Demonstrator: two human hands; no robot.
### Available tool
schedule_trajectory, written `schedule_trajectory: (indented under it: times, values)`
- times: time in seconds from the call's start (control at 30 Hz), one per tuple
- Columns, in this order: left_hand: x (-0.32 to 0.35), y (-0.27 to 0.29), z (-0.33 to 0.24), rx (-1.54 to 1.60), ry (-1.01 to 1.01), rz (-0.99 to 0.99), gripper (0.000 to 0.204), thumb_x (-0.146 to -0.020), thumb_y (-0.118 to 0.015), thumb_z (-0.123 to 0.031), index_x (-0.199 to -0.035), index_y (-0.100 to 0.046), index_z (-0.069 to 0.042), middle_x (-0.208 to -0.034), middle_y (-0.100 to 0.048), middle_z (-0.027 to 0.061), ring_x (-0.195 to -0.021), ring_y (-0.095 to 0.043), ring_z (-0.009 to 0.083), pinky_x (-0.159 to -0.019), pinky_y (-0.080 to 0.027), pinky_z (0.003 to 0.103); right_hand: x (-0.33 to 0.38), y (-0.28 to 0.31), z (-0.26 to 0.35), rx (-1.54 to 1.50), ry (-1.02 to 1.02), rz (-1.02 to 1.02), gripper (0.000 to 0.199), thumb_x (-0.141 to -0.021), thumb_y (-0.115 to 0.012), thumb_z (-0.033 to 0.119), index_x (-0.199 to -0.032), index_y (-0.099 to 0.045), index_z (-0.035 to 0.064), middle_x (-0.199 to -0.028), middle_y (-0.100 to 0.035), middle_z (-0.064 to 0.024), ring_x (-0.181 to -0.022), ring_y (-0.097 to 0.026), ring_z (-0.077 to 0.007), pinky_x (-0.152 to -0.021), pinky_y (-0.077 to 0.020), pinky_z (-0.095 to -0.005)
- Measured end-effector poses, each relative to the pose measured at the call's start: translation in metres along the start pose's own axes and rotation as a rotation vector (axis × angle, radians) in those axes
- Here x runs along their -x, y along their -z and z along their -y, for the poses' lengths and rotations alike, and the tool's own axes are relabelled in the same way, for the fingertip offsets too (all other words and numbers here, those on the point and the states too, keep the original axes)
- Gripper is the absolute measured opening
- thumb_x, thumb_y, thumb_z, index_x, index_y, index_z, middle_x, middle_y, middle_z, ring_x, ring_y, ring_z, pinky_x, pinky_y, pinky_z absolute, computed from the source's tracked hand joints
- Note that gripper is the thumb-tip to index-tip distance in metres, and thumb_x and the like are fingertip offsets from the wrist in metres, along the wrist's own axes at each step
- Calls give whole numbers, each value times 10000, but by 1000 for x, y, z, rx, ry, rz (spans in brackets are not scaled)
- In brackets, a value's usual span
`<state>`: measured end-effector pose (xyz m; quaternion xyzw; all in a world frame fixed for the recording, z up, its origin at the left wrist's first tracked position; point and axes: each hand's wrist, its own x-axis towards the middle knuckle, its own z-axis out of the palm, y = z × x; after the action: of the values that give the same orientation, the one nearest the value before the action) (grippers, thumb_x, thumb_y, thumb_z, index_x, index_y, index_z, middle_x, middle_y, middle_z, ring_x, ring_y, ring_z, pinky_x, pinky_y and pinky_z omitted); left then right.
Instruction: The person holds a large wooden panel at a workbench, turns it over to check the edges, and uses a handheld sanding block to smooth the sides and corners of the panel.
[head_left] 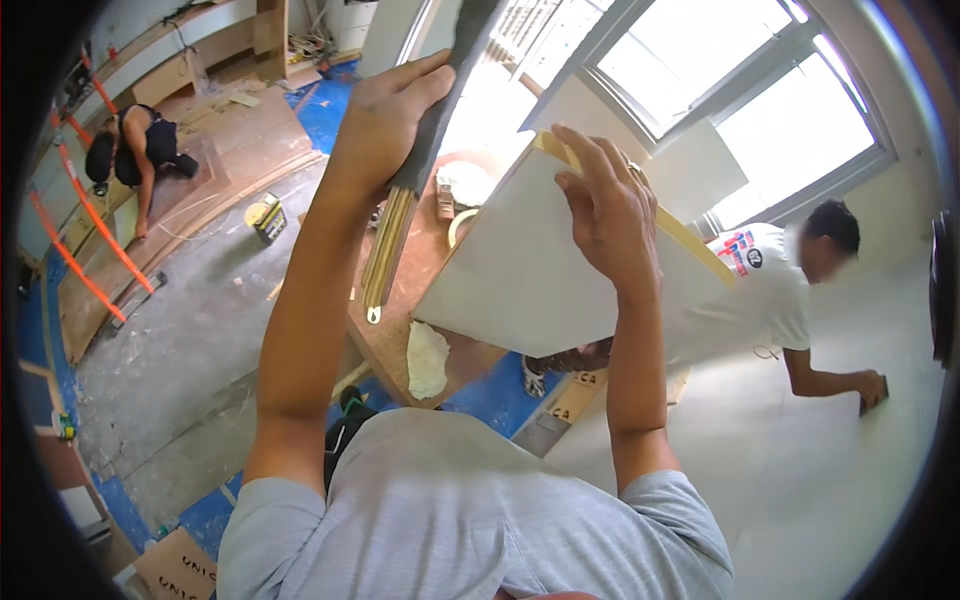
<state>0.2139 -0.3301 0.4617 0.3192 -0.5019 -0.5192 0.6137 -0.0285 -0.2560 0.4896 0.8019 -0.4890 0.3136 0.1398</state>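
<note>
left hand (385, 115) is up high with its grip clenched around a dark flat bar (445, 95), and a bundle of thin brass-coloured strips (385, 250) hangs down just below that hand. right hand (605, 205) has its fingers hooked over the top edge of a white panel (530, 270) with a yellowish edge, grasping it so it sits tilted in front of the person. below on the floor there's a wooden board (390, 350) with a crumpled white rag (427, 360) on it. a person in a white shirt (770, 290) kneels to the right, rubbing a pale surface with a small block. another person in dark clothes (140, 150) crouches far left by orange clamps (90, 240).
</note>
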Motion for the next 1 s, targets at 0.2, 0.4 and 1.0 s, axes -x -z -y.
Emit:
schedule_trajectory:
  times: [0.2,0.4,1.0]
  values:
    - [22,47,58,97,134,-3,407,-1010,-661,-185,-1377,-665,-10,-894,-688,-26,-646,-534,13,-574,-429,179,-35,15,17,35,24,377,400,-939,-703,148,-1333,-650,184,-1062,-662,-97,-942,-672,-331,-812,-529,-444]
    - [38,62,103,170,188,75,392,-1018,-634,-129,-1384,-652,10,-930,-692,-16,-678,-523,4,-585,-416,176,-44,16,8,-107,114,465,404,-915,-748,161,-1307,-663,109,-1033,-669,-91,-862,-668,-280,-764,-536,-388]
    - [62,-18,41,76,-268,148,435,-949,-744,-167,-1328,-678,36,-817,-618,98,-775,-594,144,-704,-481,291,0,-6,17,-72,105,-60,340,-802,-866,102,-1115,-733,82,-1107,-755,-125,-928,-743,-297,-772,-579,-388]
